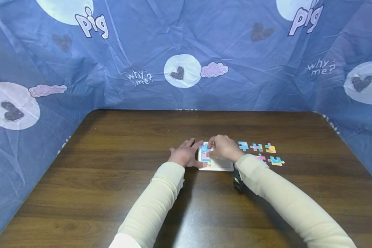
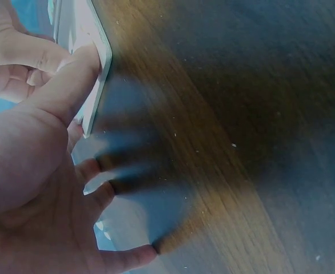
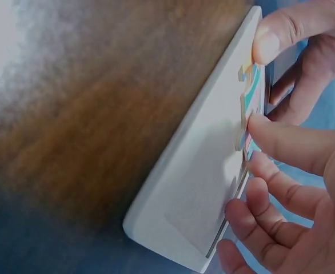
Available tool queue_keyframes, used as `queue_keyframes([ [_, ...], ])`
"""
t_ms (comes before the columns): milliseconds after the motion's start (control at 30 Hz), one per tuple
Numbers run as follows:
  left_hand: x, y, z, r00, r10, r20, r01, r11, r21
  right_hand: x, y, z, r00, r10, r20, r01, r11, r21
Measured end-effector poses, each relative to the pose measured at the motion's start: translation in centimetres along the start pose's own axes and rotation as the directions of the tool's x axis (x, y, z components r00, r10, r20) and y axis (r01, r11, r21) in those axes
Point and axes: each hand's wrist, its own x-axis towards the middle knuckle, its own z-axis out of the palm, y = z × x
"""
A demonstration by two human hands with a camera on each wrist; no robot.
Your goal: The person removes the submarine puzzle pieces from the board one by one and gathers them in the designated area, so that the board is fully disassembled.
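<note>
A shallow white puzzle tray [image 1: 221, 165] lies on the table, with colourful jigsaw pieces [image 1: 205, 159] along its left side. My left hand [image 1: 186, 154] rests at that side with fingers spread; its thumb presses on the near left corner. Over the tray, my right hand [image 1: 224, 148] curls its thumb and index finger about a puzzle piece [image 3: 248, 144] beside the fitted ones. That piece is partly covered by the fingers. In the left wrist view the left thumb lies over the tray's edge [image 2: 106, 54], and the other fingertips touch the wood.
Loose jigsaw pieces lie in two rows right of the tray, among them a blue one [image 1: 243, 145], a yellow one [image 1: 270, 148] and a blue-and-yellow one [image 1: 276, 161]. The right forearm partly covers the nearer row. A blue printed cloth [image 1: 186, 34] stands behind the brown table [image 1: 127, 137].
</note>
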Motion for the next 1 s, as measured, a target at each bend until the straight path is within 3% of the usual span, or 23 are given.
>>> queue_keyframes([
  [200, -0.05, 0.2, -0.06, 1.0, 0.001, 0.004, -0.001, 1.0, 0.006, 0.19, 0.17, -0.16, 1.0, -0.008, 0.024, 0.009, 1.0, -0.005],
  [500, -0.12, 0.05, -0.1, 1.0, 0.0, -0.005, 0.0, 1.0, 0.005, -0.53, 0.17, -0.17, 0.997, 0.065, -0.044, -0.068, 0.995, -0.076],
  [667, -0.22, 0.04, -0.09, 1.0, 0.005, -0.008, -0.005, 1.0, 0.001, -0.66, 0.44, -0.13, 0.998, 0.043, -0.055, -0.048, 0.994, -0.097],
  [1000, -0.33, 0.03, -0.02, 1.0, 0.012, -0.02, -0.012, 1.0, -0.004, -0.31, 0.62, -0.03, 0.998, 0.023, -0.052, -0.022, 1.0, 0.012],
])
